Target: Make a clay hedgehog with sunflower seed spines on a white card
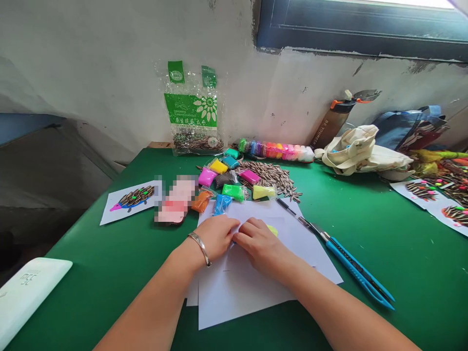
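My left hand [216, 237], with a silver bracelet on the wrist, is closed over the white paper sheets [237, 302]. My right hand [261, 246] meets it there, its fingers curled and their tips close to the left thumb and fingers. Whatever lies between the fingertips is hidden. A flat yellow-green piece [272, 230] on the paper shows partly from behind my right hand. Just beyond the hands are small packets of coloured clay: blue [222, 204], orange [201, 201], green [233, 192] and pale yellow [263, 192].
Sunflower seeds [272, 176] lie in a pile behind the packets. A seed bag [193, 117] leans on the wall. Blue scissors or tweezers [360, 270] and a pen [298, 215] lie right. A hedgehog picture [132, 201] and a white power bank [32, 292] are left.
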Motion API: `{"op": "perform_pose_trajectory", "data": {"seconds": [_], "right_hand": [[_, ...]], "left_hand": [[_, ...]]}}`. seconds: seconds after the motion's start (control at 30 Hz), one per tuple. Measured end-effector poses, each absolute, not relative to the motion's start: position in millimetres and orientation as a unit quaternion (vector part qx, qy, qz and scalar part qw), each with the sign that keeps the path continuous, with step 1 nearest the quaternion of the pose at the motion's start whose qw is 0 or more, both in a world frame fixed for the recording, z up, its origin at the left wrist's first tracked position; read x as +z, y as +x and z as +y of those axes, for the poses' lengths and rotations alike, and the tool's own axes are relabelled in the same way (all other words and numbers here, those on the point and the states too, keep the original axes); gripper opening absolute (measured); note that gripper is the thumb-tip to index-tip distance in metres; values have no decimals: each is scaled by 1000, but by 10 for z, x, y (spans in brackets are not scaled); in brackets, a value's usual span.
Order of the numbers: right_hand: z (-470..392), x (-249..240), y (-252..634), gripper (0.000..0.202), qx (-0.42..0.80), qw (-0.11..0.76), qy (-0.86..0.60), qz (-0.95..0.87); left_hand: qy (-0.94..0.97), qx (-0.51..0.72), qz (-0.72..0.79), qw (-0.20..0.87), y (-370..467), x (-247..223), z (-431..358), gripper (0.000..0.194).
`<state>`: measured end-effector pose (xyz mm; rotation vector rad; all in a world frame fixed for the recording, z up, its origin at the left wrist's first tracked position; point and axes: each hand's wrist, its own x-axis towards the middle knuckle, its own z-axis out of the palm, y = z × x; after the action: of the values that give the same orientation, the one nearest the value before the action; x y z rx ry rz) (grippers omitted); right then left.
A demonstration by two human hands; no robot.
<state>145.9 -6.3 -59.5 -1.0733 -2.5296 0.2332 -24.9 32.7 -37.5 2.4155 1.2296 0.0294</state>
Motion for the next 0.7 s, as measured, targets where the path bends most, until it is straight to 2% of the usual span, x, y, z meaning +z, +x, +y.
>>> {"op": "perform_pose_trajectory", "data": {"seconds": [0.7], "right_hand": [[-39, -583, 1489, 20, 100, 199, -376, -899]], "left_hand": [[873, -1, 444, 202, -241, -346, 329, 13]]}}
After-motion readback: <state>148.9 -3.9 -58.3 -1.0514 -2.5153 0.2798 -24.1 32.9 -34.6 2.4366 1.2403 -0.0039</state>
